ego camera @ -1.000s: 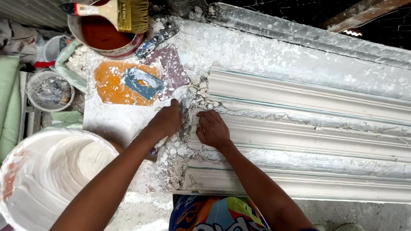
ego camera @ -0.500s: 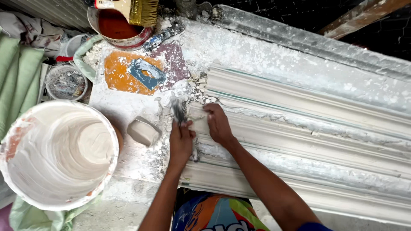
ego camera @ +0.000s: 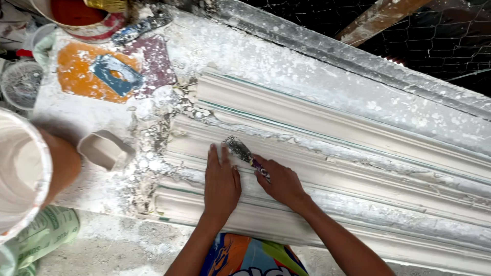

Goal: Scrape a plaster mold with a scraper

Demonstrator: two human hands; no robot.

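Left hand (ego camera: pixel 221 181) flat on one moulding (ego camera: pixel 358 153), right hand (ego camera: pixel 282 182) pinching one scraper (ego camera: pixel 240 150)

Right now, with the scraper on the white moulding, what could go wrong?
1. The right hand holds the scraper with its blade right beside the left hand fingertips; a slip could cut them.
2. The plaster moulding already shows a crumbled, flaky edge; hard pressure might chip more off.

Bright, even daylight; soft shadows; slight motion blur; upper-right background dark.
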